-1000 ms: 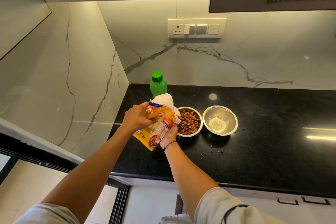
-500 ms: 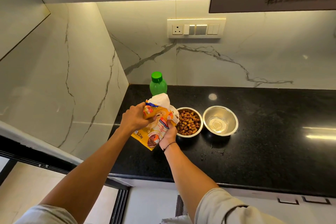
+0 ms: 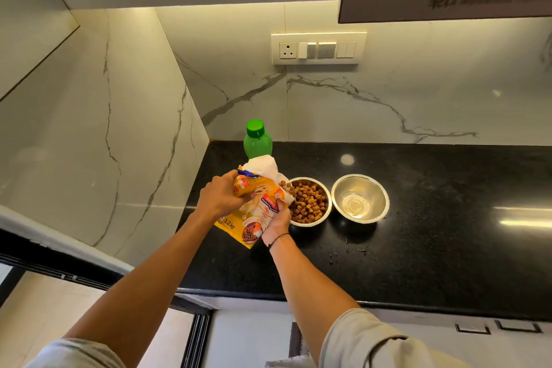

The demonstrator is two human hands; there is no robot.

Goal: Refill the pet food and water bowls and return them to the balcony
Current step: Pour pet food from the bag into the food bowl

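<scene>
**Two hands tipping a pet food bag at a steel bowl**

Two bare hands are seen from above, both closed on a yellow pet food bag [image 3: 254,212] held over a black stone counter [image 3: 433,248]. The left hand [image 3: 219,199] is wrapped around the bag's upper part, and the right hand [image 3: 277,219], with a thin dark band at the wrist, is gripped on its lower right side. The bag is tilted, its white open mouth turned toward the food bowl [image 3: 309,202] just beside it, and a few brown pieces are visible at the opening. The food bowl is steel and holds a heap of brown kibble. The water bowl [image 3: 360,199], also steel, stands just to its right with a little clear water at the bottom. A green bottle [image 3: 257,140] with its cap on stands behind the bag, near the marble wall corner. A switch panel [image 3: 318,48] is mounted on the wall above.
</scene>
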